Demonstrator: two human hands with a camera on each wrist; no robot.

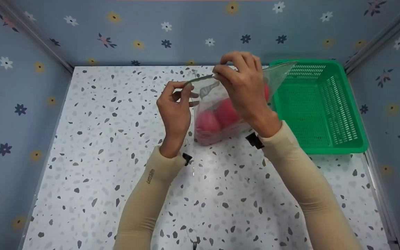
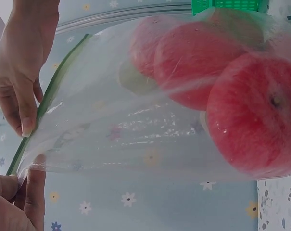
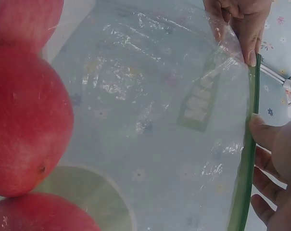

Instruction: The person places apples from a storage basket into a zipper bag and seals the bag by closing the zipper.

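A clear zip bag point(image 1: 205, 100) with a green zip strip along its mouth stands on the table, holding several red apples point(image 1: 208, 121). My left hand point(image 1: 177, 107) pinches the left end of the strip between thumb and fingers. Farther along the same strip, my right hand point(image 1: 243, 80) pinches it with thumb and forefinger. The right wrist view shows the green strip point(image 3: 248, 144) running between both hands, with a pale green printed patch on the film. In the left wrist view the apples point(image 2: 256, 115) lie at the bag's bottom, away from the fingers.
A green plastic basket point(image 1: 325, 111) with slotted walls stands right of the bag, whose far corner overlaps its rim. The speckled white table point(image 1: 109, 139) is bordered by blue flower-patterned walls point(image 1: 186, 31). Each sleeve has a black clip at the wrist.
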